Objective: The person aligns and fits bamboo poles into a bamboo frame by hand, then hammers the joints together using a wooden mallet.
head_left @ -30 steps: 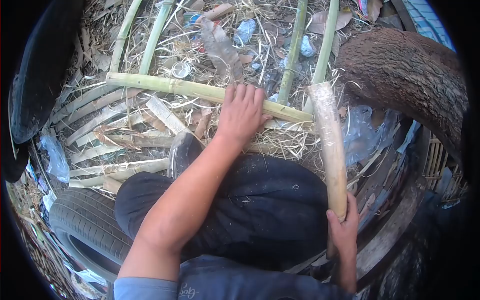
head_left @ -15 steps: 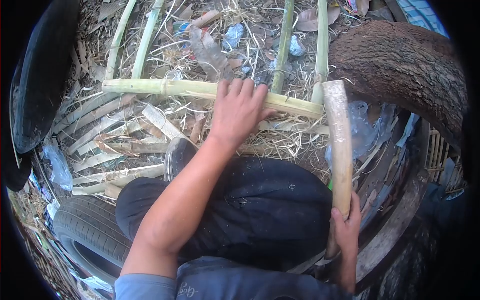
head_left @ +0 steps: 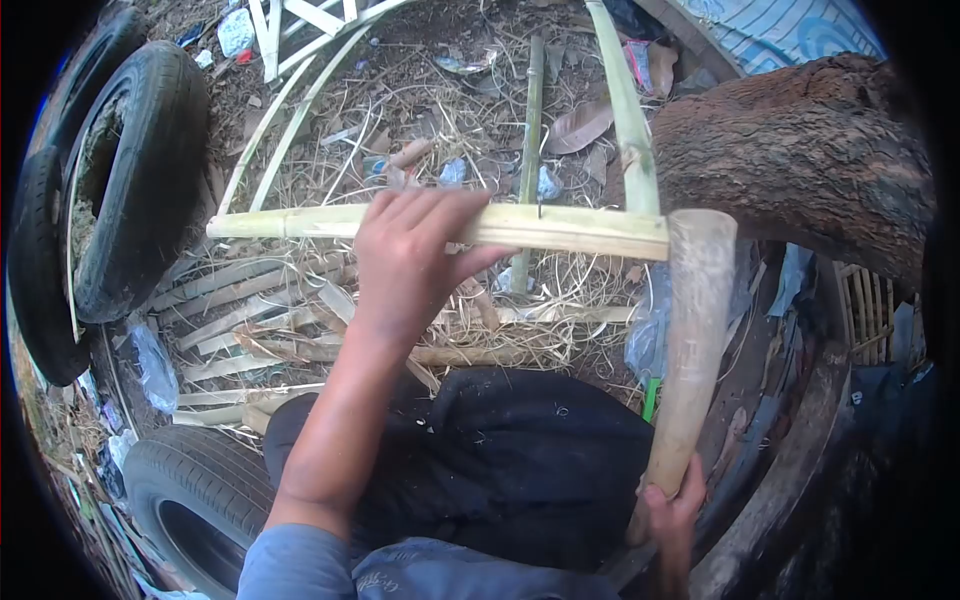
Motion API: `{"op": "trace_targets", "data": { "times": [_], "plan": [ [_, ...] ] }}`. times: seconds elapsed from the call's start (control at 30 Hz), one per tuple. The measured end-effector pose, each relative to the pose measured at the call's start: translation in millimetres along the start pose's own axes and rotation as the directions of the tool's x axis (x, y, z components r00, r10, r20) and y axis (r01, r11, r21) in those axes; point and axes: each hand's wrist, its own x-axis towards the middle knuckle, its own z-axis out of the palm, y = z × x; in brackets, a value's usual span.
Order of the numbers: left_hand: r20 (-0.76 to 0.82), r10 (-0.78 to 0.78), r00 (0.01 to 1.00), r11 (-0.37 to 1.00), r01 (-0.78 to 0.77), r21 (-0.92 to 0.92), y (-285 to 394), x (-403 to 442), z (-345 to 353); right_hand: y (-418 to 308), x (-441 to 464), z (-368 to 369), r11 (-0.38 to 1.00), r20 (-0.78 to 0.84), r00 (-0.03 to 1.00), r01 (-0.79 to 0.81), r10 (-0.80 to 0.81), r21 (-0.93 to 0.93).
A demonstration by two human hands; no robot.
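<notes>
My left hand [head_left: 425, 240] is wrapped over a pale split bamboo crosspiece [head_left: 570, 230], left of its middle. Long green bamboo strips [head_left: 625, 125] run away from the crosspiece toward the top of the view. At the lower right, my right hand [head_left: 678, 500] grips the lower end of a thick pale wooden club [head_left: 695, 340]. The club stands nearly upright in view, its top beside the crosspiece's right end. Whether the two touch is unclear. Part of my right hand is hidden behind the club.
Old tires [head_left: 145, 180] stand at the left, with another tire [head_left: 200, 490] at the lower left. A thick tree trunk [head_left: 780, 150] lies at the right. Bamboo offcuts [head_left: 240, 330], shavings and plastic scraps cover the ground beyond my legs.
The crosspiece and attached strips look raised and nearer, and the crosspiece is more level. My left hand has moved left in view. The club has shifted slightly lower, and the view takes in more at left.
</notes>
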Motion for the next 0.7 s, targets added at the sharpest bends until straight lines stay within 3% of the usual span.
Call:
{"op": "trace_targets", "data": {
  "times": [0.1,0.13,0.23,0.3,0.37,0.5,0.57,0.63,0.7],
  "plan": [
    [0.121,-0.041,0.992,0.996,0.05,-0.074,-2,-14,10,-60,26,-13,0.964,0.137,0.969,-0.226,0.207,0.143],
    [0.125,-0.039,0.991,0.995,0.051,-0.089,-3,-20,14,-64,35,-22,0.966,0.178,0.958,-0.243,0.225,0.088],
    [0.216,-0.057,0.975,0.996,0.071,-0.057,-9,-31,24,-73,60,-28,0.978,0.109,0.974,-0.189,0.198,-0.088],
    [0.376,-0.059,0.925,0.996,0.08,-0.041,-14,-36,24,-64,82,-31,0.967,0.045,0.999,0.015,-0.004,-0.253],
    [0.425,-0.062,0.903,0.998,0.064,0.009,-15,-37,22,-40,99,-37,0.926,-0.065,0.997,-0.057,0.035,-0.374],
    [0.543,-0.13,0.83,0.991,0.123,0.05,-16,-37,20,5,119,-41,0.852,0.011,1.0,-0.007,0.014,-0.523],
    [0.578,-0.119,0.807,0.993,0.11,0.051,-18,-38,22,8,122,-27,0.76,0.1,0.973,-0.097,0.209,-0.642],
    [0.614,-0.128,0.779,0.992,0.115,0.061,-18,-35,20,30,126,-14,0.735,0.121,0.961,-0.106,0.249,-0.67],
    [0.649,-0.136,0.749,0.99,0.117,0.074,-17,-35,22,42,129,6,0.525,0.1,0.987,0.02,0.126,-0.851]
  ]
}}
